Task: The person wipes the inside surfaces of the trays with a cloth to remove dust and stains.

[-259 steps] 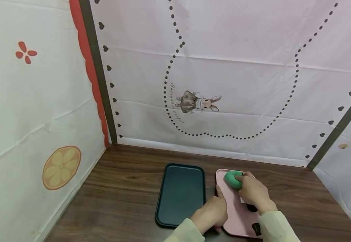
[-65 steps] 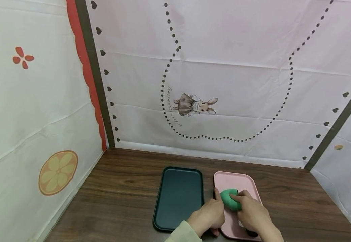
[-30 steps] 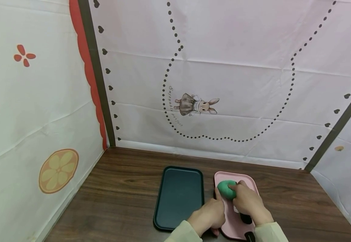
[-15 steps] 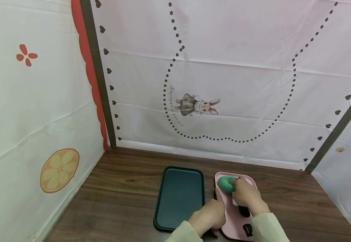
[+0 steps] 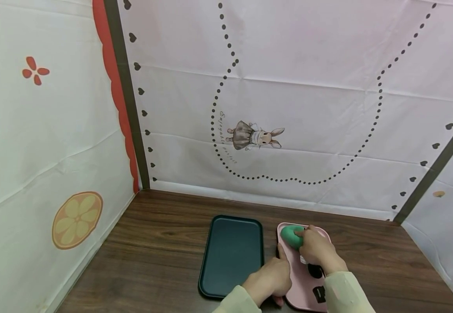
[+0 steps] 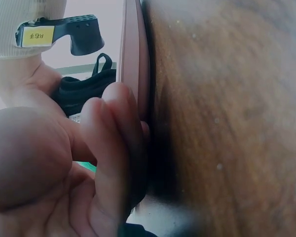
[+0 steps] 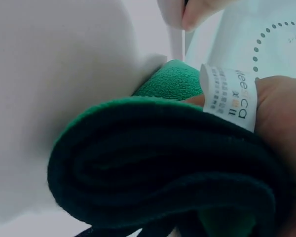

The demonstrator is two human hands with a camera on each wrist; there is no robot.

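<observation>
A pink tray (image 5: 302, 289) lies on the table, its long sides running away from me. At its far left corner sits a folded green cloth (image 5: 292, 236), dark on its underside, with a white label (image 7: 230, 96). My right hand (image 5: 319, 248) grips this cloth, pressing it on the tray, with the index finger on top; the dark end (image 5: 314, 271) trails under the wrist. My left hand (image 5: 271, 278) holds the tray's left rim, index finger extended along it and other fingers curled. In the left wrist view its fingertips (image 6: 119, 96) are against the rim.
A dark green tray (image 5: 232, 256) lies just left of the pink one. Both stand on a brown wooden table (image 5: 163, 252). Printed white fabric (image 5: 308, 130) walls the table at the back and sides. A black mount (image 6: 86, 34) is strapped on the right wrist.
Over the last two seconds my right hand has slid the green cloth from the tray's middle to its far left corner. Over the last half second it barely moved. My left hand stays put.
</observation>
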